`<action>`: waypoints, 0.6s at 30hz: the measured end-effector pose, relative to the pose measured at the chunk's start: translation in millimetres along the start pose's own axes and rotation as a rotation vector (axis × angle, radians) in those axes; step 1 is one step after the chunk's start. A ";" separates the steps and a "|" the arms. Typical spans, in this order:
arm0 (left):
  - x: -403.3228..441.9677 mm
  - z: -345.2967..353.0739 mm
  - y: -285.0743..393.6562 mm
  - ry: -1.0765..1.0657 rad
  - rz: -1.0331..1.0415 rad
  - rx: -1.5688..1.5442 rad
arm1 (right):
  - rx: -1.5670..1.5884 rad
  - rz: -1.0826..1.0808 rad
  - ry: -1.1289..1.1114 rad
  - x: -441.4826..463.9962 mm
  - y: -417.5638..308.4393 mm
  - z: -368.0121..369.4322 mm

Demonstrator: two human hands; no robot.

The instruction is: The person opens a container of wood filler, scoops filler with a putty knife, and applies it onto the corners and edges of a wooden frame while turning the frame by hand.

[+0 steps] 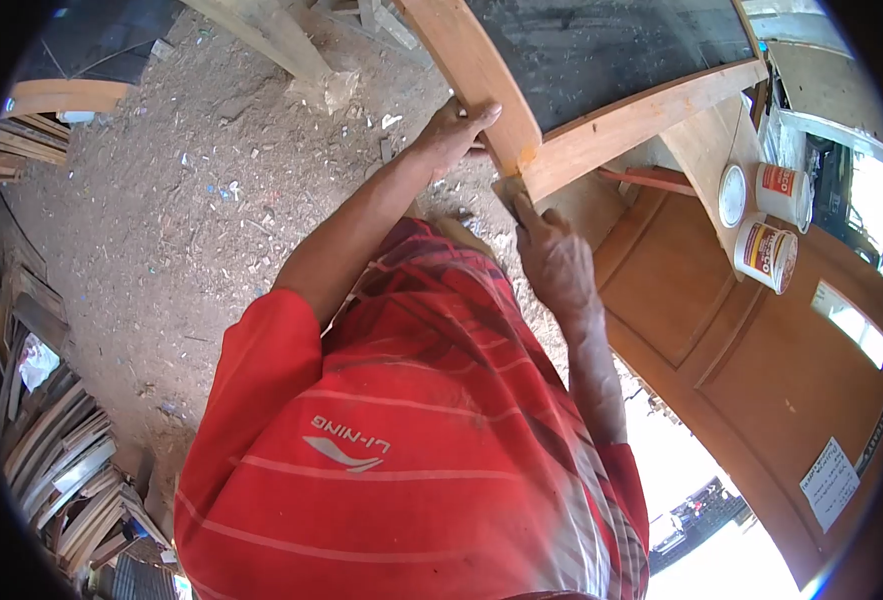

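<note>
Wooden frame (pixel 616 138), bordering a dark panel (pixel 621 60), was observed at the upper middle of the head view, its near corner just ahead of the person's red shirt (pixel 391 450). The left hand (pixel 454 137) gripped the frame's left member, thumb laid over the upper face; the other fingers were mostly hidden beneath. The right hand (pixel 558 258) was closed around a small flat tool (pixel 509 195), its end touching or very near the corner's edge; exact contact could not be confirmed. Orange-brown patches (pixel 527 156) marked the joint. To the right, two labelled white tubs (pixel 783 193) (pixel 764 254) stood near a brown panelled board (pixel 701 310). Timber pieces (pixel 71 455) lay stacked at far left, beside littered ground (pixel 201 220).
</note>
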State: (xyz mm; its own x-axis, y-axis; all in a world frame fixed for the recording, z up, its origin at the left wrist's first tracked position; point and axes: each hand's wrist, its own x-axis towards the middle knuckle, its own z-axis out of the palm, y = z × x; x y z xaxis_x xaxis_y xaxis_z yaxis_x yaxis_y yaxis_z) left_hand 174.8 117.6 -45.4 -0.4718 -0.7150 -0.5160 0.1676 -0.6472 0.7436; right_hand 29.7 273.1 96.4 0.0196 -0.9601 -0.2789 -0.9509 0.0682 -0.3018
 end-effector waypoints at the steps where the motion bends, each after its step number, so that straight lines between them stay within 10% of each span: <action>1: -2.3 -0.4 -4.1 -0.012 -0.017 0.006 | 0.036 -0.010 0.002 1.1 -0.5 -6.5; 18: 2.0 0.7 -6.3 -0.024 0.041 0.032 | 0.110 0.064 0.088 25.1 15.6 -22.6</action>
State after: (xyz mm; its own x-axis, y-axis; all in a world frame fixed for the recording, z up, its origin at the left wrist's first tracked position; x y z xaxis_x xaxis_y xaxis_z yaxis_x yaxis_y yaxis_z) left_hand 172.2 120.4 -50.8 -0.4855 -0.7338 -0.4752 0.1591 -0.6087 0.7773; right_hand 8.3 243.9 105.3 -0.0719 -0.9725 -0.2215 -0.9095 0.1551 -0.3857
